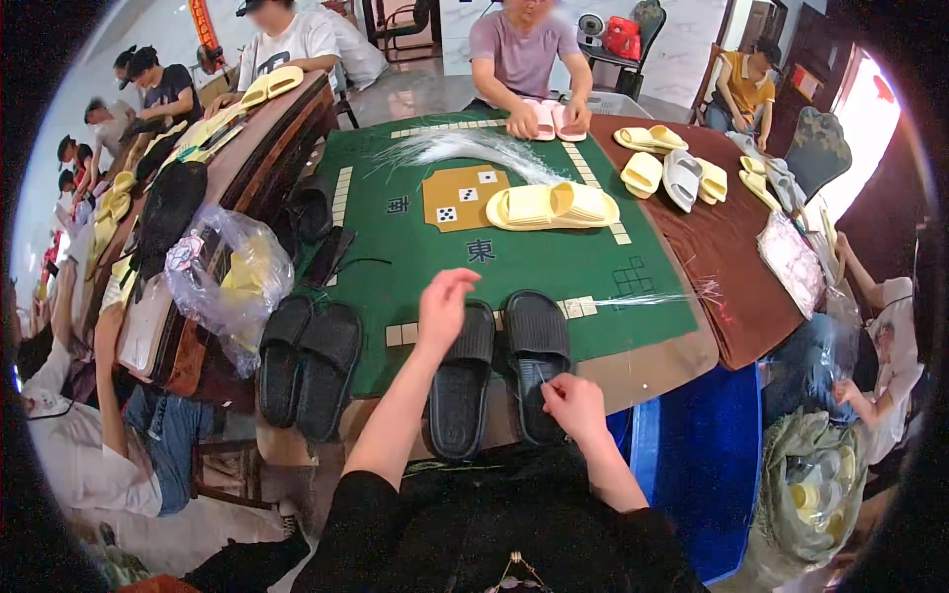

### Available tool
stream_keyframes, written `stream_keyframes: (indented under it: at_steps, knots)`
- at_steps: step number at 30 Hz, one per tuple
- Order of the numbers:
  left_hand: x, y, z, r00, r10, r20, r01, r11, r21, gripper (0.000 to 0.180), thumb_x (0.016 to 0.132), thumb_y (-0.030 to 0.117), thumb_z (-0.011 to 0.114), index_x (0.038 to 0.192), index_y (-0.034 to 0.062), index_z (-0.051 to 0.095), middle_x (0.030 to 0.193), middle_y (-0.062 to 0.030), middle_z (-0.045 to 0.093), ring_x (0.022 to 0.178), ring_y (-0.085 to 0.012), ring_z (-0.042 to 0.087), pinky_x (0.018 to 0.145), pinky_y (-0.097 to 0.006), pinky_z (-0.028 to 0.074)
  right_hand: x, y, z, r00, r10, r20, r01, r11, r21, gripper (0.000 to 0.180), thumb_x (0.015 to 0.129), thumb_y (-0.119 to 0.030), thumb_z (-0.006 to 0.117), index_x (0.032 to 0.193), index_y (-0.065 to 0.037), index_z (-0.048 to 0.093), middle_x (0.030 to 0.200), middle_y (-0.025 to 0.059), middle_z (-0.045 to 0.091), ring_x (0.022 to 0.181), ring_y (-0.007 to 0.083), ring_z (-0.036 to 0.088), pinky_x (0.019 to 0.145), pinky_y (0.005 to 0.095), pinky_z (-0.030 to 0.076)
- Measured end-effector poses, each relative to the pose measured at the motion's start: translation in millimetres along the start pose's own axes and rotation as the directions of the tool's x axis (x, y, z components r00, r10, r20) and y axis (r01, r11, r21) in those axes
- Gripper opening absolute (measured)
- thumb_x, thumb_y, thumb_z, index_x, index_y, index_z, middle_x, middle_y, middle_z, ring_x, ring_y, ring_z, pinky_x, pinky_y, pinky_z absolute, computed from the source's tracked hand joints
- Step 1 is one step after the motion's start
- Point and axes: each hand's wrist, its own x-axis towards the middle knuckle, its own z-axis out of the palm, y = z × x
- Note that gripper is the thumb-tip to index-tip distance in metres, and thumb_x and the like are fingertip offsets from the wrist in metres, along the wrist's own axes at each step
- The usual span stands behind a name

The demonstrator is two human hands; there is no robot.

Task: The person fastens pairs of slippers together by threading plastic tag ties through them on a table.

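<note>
Two black ribbed slippers lie side by side at the near edge of a green game table (534, 259). My left hand (444, 306) hovers over the left black slipper (461, 381), fingers pinched together, apparently on a thin clear strand. My right hand (570, 403) rests on the heel part of the right black slipper (535, 361), fingers pinched as if on the same thin strand. Whether a strand runs between the hands is too fine to tell.
Another pair of black slippers (308, 366) lies to the left, beside a clear plastic bag (229, 280). Yellow slippers (552, 207) and a bundle of clear strands (465, 148) sit mid-table. A person across handles pink slippers (555, 121). More yellow and grey slippers (672, 173) lie on the brown cloth at right.
</note>
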Motion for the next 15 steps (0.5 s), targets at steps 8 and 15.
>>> stream_keyframes:
  at_steps: [8,15]
  knots:
    - [0,5,52,0.885,-0.136,0.446,-0.137,0.838,0.528,0.023,0.09,0.02,0.05,0.098,0.007,0.066,0.096,-0.0163,0.066,0.094,-0.0354,0.06,0.087,-0.042,0.047,42,-6,39,1.0,0.013,0.008,-0.015,0.975,0.222,0.025,0.088,-0.02,0.057,0.075,0.001,0.063,0.059,0.0098,0.064,0.054,0.0182,0.063,0.054,0.0325,0.049]
    - [6,-9,46,0.816,-0.256,0.518,-0.013,0.888,0.46,0.025,0.086,0.022,0.052,0.091,0.0061,0.07,0.094,-0.0166,0.067,0.09,-0.0354,0.063,0.081,-0.043,0.05,51,-11,49,0.946,0.218,0.242,-0.325,0.637,0.699,0.024,0.089,-0.011,0.051,0.069,-0.001,0.059,0.056,0.0021,0.053,0.046,0.0098,0.045,0.042,0.0248,0.036]
